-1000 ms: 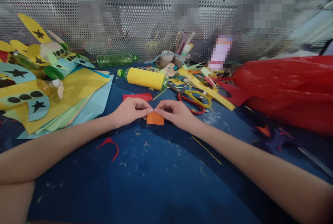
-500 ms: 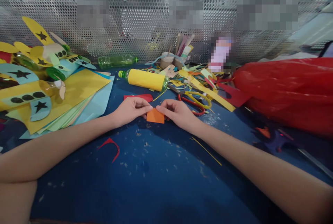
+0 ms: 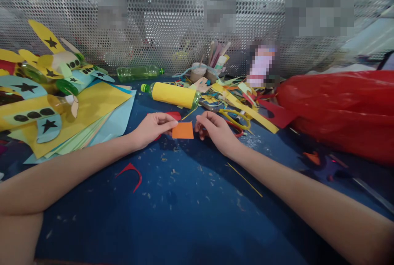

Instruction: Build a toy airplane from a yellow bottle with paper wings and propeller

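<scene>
Hands that met fingertip to fingertip half a second ago now stand apart: the left hand (image 3: 150, 128) stays where it was, while the right hand (image 3: 217, 131) has drawn off to its own side. The small square of orange paper (image 3: 182, 130) now shows whole and level between them, no longer half covered by fingers.

That square sits just above the dark blue table top (image 3: 184, 215), directly between the two hands. A crumpled red plastic bag (image 3: 338, 109) lies well to the right of the right hand, and a fanned stack of yellow and pale blue paper sheets (image 3: 92, 113) lies to the left of the left hand. Beyond both hands lies a green plastic bottle wrapped in yellow paper (image 3: 174, 94). Yellow-handled scissors (image 3: 237, 116) lie just past the right hand, and a red paper scrap (image 3: 175, 115) just past the left fingertips.

Both forearms reach forward and angle inward. The left thumb and forefinger pinch the square's left edge. The right hand is loosely curled with thumb and forefinger parted just beside the right edge, and it grips nothing. Whether a fingertip touches that edge cannot be told.
</scene>
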Motion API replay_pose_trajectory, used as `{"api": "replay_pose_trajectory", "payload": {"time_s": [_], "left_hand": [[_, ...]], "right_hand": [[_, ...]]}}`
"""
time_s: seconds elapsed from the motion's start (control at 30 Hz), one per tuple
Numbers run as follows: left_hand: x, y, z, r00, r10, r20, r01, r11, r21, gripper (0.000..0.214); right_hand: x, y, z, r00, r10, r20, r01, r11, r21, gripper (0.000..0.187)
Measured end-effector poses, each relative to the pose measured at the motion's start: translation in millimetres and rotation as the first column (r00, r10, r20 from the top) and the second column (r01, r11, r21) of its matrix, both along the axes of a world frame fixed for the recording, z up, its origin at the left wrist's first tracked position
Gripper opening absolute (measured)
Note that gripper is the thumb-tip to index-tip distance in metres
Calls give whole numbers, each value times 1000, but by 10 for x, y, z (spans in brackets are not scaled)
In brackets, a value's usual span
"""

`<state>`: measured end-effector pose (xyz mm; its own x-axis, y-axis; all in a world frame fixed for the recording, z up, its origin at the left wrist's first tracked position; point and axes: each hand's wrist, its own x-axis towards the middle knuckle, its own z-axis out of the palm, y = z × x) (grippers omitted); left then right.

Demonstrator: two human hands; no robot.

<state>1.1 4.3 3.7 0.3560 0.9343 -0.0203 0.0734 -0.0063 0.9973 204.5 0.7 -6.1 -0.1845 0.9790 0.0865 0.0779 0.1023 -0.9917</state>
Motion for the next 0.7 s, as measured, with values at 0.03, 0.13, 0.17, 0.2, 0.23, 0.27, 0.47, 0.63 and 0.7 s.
{"api": "replay_pose_trajectory", "payload": {"time_s": [0.03, 0.13, 0.17, 0.2, 0.23, 0.27, 0.47, 0.63, 0.7], "left_hand": [[-1, 4, -6, 1000, -5, 4, 5, 1000, 0, 19], [-3, 11, -19, 999, -42, 8, 42, 999, 13, 22], [-3, 12, -21, 999, -53, 9, 53, 998, 19, 23], [-3, 12, -22, 998, -62, 11, 61, 998, 25, 23], [-2, 12, -22, 998, -67, 12, 67, 997, 28, 24], [-1, 11, -23, 997, -71, 13, 71, 997, 27, 25], [-7, 37, -54, 998, -47, -30, 48, 999, 12, 29], [-12, 49, -70, 994, -42, -97, 45, 999, 21, 24], [-5, 40, -59, 993, -44, -112, 48, 998, 30, 22]], "right_hand": [[-2, -2, 8, 1000, 0, -4, 0, 1000, -21, 39], [-11, -26, 39, 995, 80, 58, -78, 996, -43, 44], [-13, -35, 47, 989, 114, 95, -111, 993, -33, 44], [-13, -42, 52, 981, 142, 131, -141, 990, -20, 43], [-12, -48, 54, 973, 163, 163, -164, 986, -7, 42], [-10, -51, 54, 966, 178, 188, -182, 983, 3, 41], [13, -54, 40, 967, 160, 197, -172, 984, 44, 40], [2, -56, 45, 971, 149, 189, -159, 987, 38, 40], [-6, -60, 55, 972, 152, 181, -160, 987, 27, 38]]}}
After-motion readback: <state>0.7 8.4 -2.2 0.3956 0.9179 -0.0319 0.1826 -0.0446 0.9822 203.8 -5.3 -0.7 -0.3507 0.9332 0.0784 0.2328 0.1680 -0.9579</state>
